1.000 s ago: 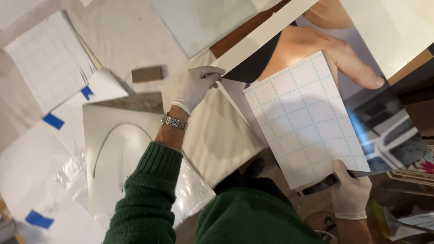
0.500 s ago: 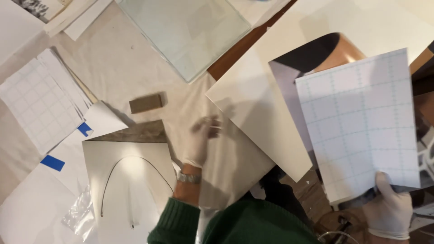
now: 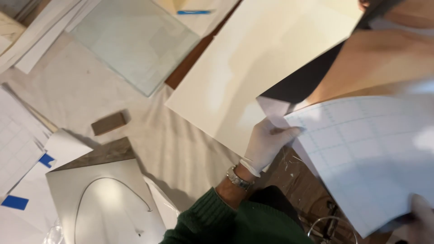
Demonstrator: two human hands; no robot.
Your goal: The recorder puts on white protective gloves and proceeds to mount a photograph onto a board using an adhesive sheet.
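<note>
Already the gridded sheet [image 3: 375, 158] is lifted off the table [image 3: 81, 95] and held in the air at the near right, not yet laid anywhere. At its left edge the gloved left hand [image 3: 266, 142] pinches the sheet beside a cream board [image 3: 253, 68], wrist bent upward. At the sheet's near corner the right hand [image 3: 422, 219] shows only partly, fingers apparently gripping it. A small brown block [image 3: 108, 123] lies well apart, left.
</note>
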